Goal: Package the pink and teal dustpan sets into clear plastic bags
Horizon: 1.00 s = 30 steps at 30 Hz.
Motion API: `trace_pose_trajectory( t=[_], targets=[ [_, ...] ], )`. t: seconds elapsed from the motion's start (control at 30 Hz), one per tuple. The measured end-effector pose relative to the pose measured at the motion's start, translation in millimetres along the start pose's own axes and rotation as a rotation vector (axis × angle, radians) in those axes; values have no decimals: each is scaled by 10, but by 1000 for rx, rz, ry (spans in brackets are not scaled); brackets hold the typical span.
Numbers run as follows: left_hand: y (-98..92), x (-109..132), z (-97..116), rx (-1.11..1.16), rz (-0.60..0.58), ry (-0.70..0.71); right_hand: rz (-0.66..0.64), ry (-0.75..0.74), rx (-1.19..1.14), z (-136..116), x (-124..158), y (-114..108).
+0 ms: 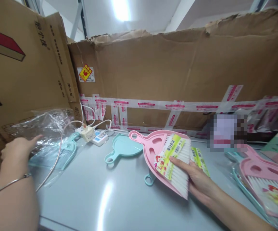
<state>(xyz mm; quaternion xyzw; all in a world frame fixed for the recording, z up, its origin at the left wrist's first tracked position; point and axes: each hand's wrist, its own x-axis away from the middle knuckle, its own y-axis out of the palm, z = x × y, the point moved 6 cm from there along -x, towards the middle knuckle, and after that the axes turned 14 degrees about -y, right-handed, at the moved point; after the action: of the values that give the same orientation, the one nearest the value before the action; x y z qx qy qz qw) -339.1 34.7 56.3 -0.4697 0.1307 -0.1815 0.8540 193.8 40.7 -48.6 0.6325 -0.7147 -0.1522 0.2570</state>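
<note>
My right hand [198,179] grips a pink dustpan [153,150] with a white-bristled brush [181,166] and a yellow-green label laid in it, tilted above the table. My left hand [17,149], a thin bangle on its wrist, reaches left with fingers curled against a pile of clear plastic bags [45,126]. A teal dustpan [62,154] lies partly under those bags. Another teal dustpan [122,147] lies flat on the grey table [93,195] between my hands. A small teal handle loop [150,179] shows below the pink dustpan.
Taped cardboard walls [177,70] stand along the back and left of the table. A white power adapter and socket [93,134] with cables lie near the back. Bagged pink dustpan sets [266,179] are stacked at the right edge.
</note>
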Motion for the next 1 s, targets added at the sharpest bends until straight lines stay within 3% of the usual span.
trace_pose_trajectory(
  t=[0.03,0.1,0.27,0.4,0.47,0.5,0.57,0.67,0.73,0.87,1.0],
  targets=[
    [31,-25,-48,-66,-40,-40,-10,3,-4,11,1,5],
    [56,-40,-83,-123,2,-114,-19,4,-11,30,9,7],
    [47,129,227,-9,169,75,-11,-10,-26,43,20,-10],
    [-371,486,539,163,479,308,-9,-32,-37,28,-16,-25],
    [-608,712,681,350,529,421,-17,-38,-36,17,-37,-27],
    [-695,819,756,480,475,486,-16,-41,-36,8,-44,-30],
    [-788,1045,939,714,255,656,-6,-54,-39,-27,-48,-36],
    [-713,1317,1165,858,-107,771,-5,-74,-41,-109,-30,-33],
    [-511,1385,1249,868,-312,713,-27,-94,-33,-178,-14,-21],
    [105,1493,1389,758,-743,707,-57,-143,-6,-303,-15,-26],
    [548,1572,1391,757,-946,698,-95,-162,56,-327,-68,-66]
  ],
)
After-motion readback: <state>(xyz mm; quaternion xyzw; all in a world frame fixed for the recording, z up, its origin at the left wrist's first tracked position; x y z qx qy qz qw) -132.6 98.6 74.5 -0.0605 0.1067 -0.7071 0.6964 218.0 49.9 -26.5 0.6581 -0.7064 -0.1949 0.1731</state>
